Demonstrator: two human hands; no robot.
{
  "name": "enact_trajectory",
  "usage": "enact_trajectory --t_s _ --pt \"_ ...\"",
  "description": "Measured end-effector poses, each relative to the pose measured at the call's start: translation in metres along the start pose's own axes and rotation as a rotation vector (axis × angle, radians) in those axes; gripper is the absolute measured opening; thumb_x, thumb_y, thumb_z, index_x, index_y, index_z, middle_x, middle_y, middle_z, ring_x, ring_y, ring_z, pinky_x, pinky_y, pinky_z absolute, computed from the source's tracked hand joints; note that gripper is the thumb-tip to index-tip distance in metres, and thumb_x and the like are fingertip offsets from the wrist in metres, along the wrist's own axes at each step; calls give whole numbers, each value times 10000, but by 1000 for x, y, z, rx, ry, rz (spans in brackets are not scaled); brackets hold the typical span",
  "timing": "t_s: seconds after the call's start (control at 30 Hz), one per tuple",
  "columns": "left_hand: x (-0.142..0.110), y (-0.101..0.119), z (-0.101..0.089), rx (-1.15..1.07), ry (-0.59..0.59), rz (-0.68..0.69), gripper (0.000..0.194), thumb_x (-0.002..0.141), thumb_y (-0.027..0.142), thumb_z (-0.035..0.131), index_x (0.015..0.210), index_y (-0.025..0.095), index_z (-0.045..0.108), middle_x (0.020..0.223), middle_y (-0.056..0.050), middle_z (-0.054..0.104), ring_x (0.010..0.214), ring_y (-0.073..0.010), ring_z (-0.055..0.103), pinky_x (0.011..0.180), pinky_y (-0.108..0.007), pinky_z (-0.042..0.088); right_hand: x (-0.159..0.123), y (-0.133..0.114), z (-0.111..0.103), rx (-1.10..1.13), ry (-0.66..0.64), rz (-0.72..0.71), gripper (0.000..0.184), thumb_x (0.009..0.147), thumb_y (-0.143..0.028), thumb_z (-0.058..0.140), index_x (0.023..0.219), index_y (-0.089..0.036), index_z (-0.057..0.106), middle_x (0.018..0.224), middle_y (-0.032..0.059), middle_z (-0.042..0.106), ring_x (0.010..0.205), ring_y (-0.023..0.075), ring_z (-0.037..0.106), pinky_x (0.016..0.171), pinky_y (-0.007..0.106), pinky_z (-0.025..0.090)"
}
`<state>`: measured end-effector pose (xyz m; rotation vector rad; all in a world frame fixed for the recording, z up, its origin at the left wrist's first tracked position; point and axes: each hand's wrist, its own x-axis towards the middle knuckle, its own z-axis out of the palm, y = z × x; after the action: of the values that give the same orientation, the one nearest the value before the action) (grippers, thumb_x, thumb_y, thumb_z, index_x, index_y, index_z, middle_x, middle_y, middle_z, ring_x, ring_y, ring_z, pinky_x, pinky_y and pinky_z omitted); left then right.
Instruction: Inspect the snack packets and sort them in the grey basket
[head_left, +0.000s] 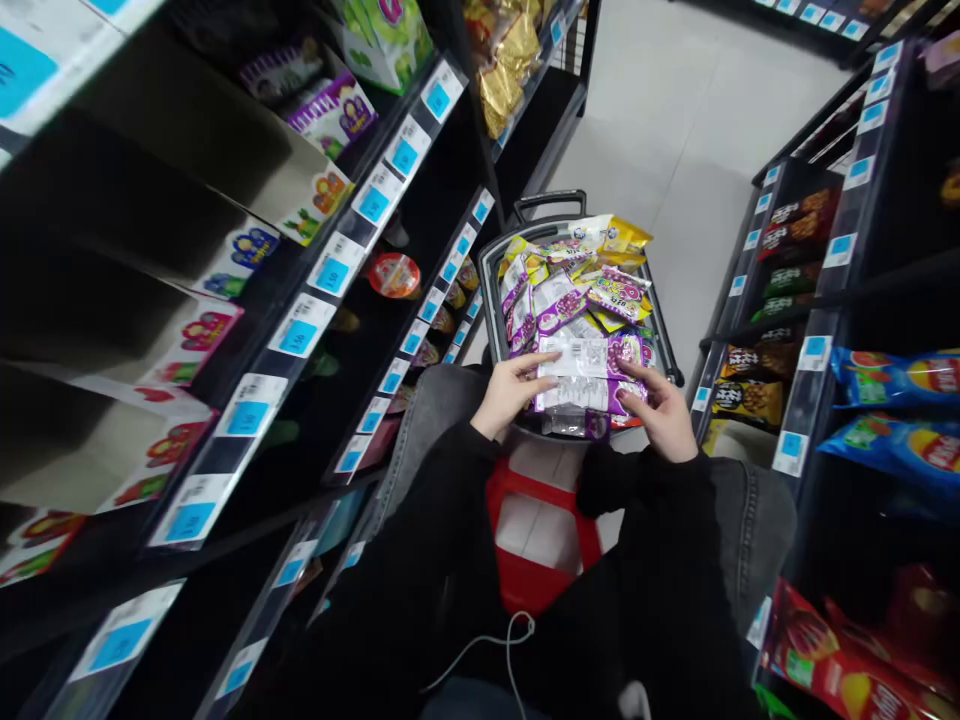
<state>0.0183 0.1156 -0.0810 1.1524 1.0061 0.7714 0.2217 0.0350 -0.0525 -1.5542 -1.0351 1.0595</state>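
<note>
My left hand (510, 395) grips the left ends of two purple-and-white candy packets (579, 358), its thumb and fingers pinched on them. At their other ends, my right hand (665, 412) has its fingers closed on the purple edges, which show grapes. The packets lie side by side, backs up, over the near part of a grey shopping basket (491, 300). In that basket is a heap of purple and yellow candy packets (562, 300). A clear and purple wrapper (574, 424) shows just below my hands.
Left, a shelf with price tags (298, 333) holds open display cartons (169, 440). Snack bags (900, 380) fill shelves at right. Between my legs stands a red stool (529, 585); a pale cable (510, 640) hangs over my lap. Grey floor (660, 90) stretches ahead.
</note>
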Motion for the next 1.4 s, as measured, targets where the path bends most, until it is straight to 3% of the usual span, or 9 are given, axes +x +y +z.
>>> enact_trajectory --t_s 0.17,0.37,0.6,0.7,0.83,1.0,1.2,1.3,1.4 --pt "-3 5 1 184 23 142 160 705 265 682 817 164 736 814 -55 711 772 -180 634 732 -278 462 5 17 -7 -10 66 100 271 630 -281 731 888 -202 704 935 56 715 937 230 637 897 411 463" --pt "-5 2 7 156 80 124 107 694 282 683 697 177 704 696 -18 680 684 -160 603 684 -251 433 4 17 -11 10 28 221 384 510 -286 798 874 -196 713 889 52 725 771 217 660 729 388 523" --pt "-1 0 3 296 56 139 144 753 279 597 681 157 625 661 6 618 637 -131 534 634 -227 384 3 6 4 -246 136 -7 156 662 -336 682 735 -199 707 720 28 699 708 193 627 703 344 486" --pt "0 0 3 348 58 124 135 759 256 571 671 157 593 626 19 575 605 -117 493 601 -220 351 5 8 7 -314 121 -63 126 715 -317 623 699 -196 656 690 9 653 676 168 587 664 309 455" --pt "1 1 4 363 55 97 151 754 241 553 630 155 545 563 38 502 559 -103 439 577 -219 319 7 9 5 -324 98 -51 149 733 -328 589 678 -189 591 666 -7 594 651 148 535 629 279 412" --pt "3 1 5 327 22 39 185 729 220 562 569 150 501 528 45 464 519 -92 398 530 -214 284 7 8 2 -260 72 75 214 684 -390 613 654 -182 570 637 -13 556 609 136 488 607 274 375" --pt "-4 5 4 228 -83 134 113 725 274 627 737 162 638 705 0 596 652 -133 514 631 -227 368 4 -1 4 -213 34 2 217 712 -376 578 617 -204 485 614 -31 477 617 130 450 637 276 376" --pt "-5 7 4 177 -140 175 199 707 281 668 884 200 710 808 -30 628 762 -171 548 727 -257 392 3 -4 5 -222 20 -44 194 736 -361 565 643 -210 487 626 -31 478 628 133 458 657 282 390" --pt "-4 8 5 184 -70 174 185 710 287 674 868 215 738 734 -28 588 724 -168 524 731 -273 396 3 -3 6 -213 -2 -85 124 748 -332 569 717 -211 573 713 -3 571 715 157 526 708 301 413"
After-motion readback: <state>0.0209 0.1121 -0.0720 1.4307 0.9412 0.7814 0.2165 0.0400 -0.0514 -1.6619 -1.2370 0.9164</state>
